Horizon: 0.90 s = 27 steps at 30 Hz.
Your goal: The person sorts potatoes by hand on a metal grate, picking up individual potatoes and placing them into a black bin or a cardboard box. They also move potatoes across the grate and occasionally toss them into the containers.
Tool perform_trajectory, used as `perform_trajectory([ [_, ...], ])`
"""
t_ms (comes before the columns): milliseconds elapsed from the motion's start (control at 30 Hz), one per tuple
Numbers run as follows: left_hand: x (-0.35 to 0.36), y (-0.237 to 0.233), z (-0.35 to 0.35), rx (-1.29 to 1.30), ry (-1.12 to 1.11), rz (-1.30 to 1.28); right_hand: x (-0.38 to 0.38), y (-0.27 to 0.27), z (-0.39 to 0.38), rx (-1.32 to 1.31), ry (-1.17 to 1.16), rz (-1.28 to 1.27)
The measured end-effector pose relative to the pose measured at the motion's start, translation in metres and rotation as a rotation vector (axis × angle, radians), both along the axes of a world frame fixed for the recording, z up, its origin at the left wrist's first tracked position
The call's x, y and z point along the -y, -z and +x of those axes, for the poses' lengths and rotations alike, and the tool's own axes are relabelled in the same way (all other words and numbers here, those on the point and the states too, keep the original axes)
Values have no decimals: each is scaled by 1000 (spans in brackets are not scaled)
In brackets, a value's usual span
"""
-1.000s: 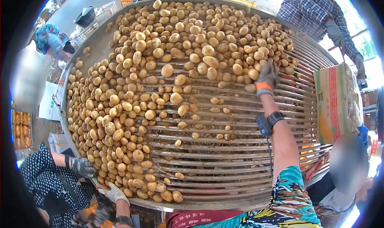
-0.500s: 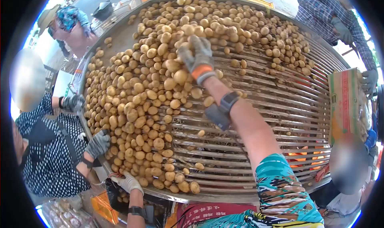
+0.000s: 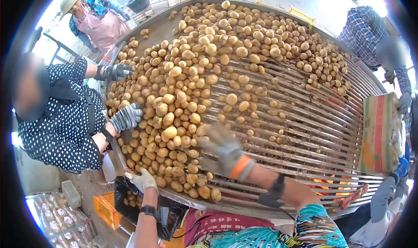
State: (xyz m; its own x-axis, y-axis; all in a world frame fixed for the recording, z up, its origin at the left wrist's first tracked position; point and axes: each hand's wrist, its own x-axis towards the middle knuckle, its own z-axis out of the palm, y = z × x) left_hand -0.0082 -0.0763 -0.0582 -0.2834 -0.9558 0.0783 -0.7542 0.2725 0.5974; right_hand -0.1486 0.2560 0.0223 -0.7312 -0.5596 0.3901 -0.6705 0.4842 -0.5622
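Observation:
A thick pile of potatoes (image 3: 174,82) covers the left and far parts of a slatted metal table (image 3: 278,148). My right hand (image 3: 224,150), in a grey glove with an orange cuff, is over the slats at the right edge of the near potatoes; its fingers are smeared by motion. My left hand (image 3: 143,179), in a whitish glove, is at the table's near-left rim beside the potatoes, above a black-lined crate (image 3: 126,213) holding some potatoes. Its fingers look bent; what they hold, if anything, is hidden.
A co-worker in a dotted top (image 3: 65,122) has both gloved hands at the pile's left edge. Another person in a pink apron (image 3: 102,28) is beyond. A person in a checked shirt (image 3: 363,35) is at the far right, near a cardboard box (image 3: 376,135). An orange crate (image 3: 106,209) is lower left.
My right hand has moved from the far pile down towards me. Potatoes now lie scattered on the middle slats. The dotted-top co-worker's hands have moved onto the pile. The view has shifted.

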Motion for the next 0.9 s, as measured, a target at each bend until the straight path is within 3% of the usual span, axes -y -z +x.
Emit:
perform_trajectory([
  [33, 1, 1, 0, -3, -3, -2, -29, -24, -23, 118, 19, 157],
  [67, 0, 1, 0, -6, -2, 4, -60, -27, -33, -40, 218, 278],
  [100, -1, -1, 0, 0, 13, 16, -105, 5, -54, 18, 371, 282],
  [167, -2, -5, -2, 2, 17, 32, -191, 26, -92, -365, 665, 366],
  [200, -5, -9, -3, 4, 20, 24, -225, 33, -98, -399, 893, 618],
  [267, -12, -15, -6, 8, 9, 28, -255, 46, -115, -39, 1177, 751],
  [367, -16, -24, -8, 45, -8, 92, -189, 49, -147, 140, 1167, 704],
  [467, -5, -2, 1, -3, 25, 27, -89, 50, -170, 118, 1138, 590],
  [533, -10, -13, -5, 25, -15, 40, -35, 55, -176, -198, 824, 557],
  [600, -12, -16, -4, 14, -4, 76, 18, 31, -173, 51, 524, 166],
  [667, -10, -12, -5, -4, -10, 81, 78, -14, -131, 255, 605, 342],
  [733, -5, 1, 0, -41, 32, -16, 99, 8, -94, 65, 487, 363],
  [900, -17, -20, -8, -25, 14, 6, 86, -11, 26, -14, -15, 135],
])
